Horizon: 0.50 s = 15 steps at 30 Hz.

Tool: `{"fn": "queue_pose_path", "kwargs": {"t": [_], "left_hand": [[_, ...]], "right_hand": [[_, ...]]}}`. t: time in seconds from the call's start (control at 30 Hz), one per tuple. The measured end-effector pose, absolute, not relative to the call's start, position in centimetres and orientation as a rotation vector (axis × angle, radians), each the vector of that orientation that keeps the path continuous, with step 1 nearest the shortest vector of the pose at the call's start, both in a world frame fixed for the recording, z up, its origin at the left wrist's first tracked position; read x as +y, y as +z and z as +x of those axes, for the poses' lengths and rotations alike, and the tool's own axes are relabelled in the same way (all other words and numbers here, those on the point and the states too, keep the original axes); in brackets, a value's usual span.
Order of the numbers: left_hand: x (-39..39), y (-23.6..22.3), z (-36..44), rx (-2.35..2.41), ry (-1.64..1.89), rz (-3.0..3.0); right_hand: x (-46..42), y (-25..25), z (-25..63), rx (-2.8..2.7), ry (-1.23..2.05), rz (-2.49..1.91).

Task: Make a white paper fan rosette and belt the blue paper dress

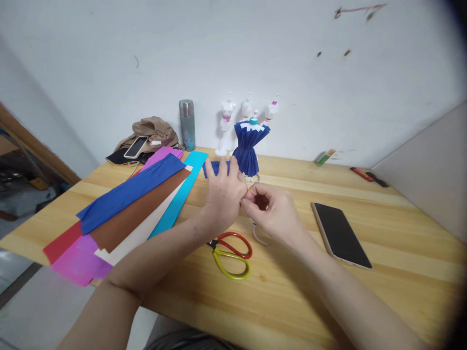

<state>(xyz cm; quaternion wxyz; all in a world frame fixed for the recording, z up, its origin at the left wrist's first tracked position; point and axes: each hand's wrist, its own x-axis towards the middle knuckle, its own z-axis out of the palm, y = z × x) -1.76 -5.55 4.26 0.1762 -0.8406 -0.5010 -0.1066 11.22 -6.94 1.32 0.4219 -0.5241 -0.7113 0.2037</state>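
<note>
My left hand (224, 192) is palm down, its fingers stretched out and apart over a small navy blue piece (215, 168) on the table; its thumb is hidden. Touching its edge, my right hand (273, 209) is closed in a pinch. Whatever is between those fingertips is too small to make out. A thin pale curved strip (260, 238) shows below the right hand. Just beyond the hands stands a small dress form (253, 120) wearing a pleated navy dress (248, 150). Scissors (233, 255) with one red and one yellow handle lie nearer me, blades partly hidden under my left wrist.
Coloured sheets (138, 199) fan out at left. Behind them are a brown cloth bundle (155, 130), a phone (135, 147) and a flask (187, 125). White mannequins (226, 119) stand by the wall. A large phone (341, 233) and a red-black tool (368, 177) lie at right.
</note>
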Motion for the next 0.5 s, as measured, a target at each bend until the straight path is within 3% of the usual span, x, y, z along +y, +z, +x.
{"fn": "queue_pose_path", "kwargs": {"t": [0.33, 0.5], "left_hand": [[-5.5, 4.9, -2.0, -1.430, -0.436, -2.610], [-5.2, 3.7, -1.4, -1.416, -0.760, -2.789]], "right_hand": [[-7.1, 2.3, 11.8, -1.740, 0.594, -1.326], [-6.6, 2.7, 12.5, -1.742, 0.772, -1.303]]}}
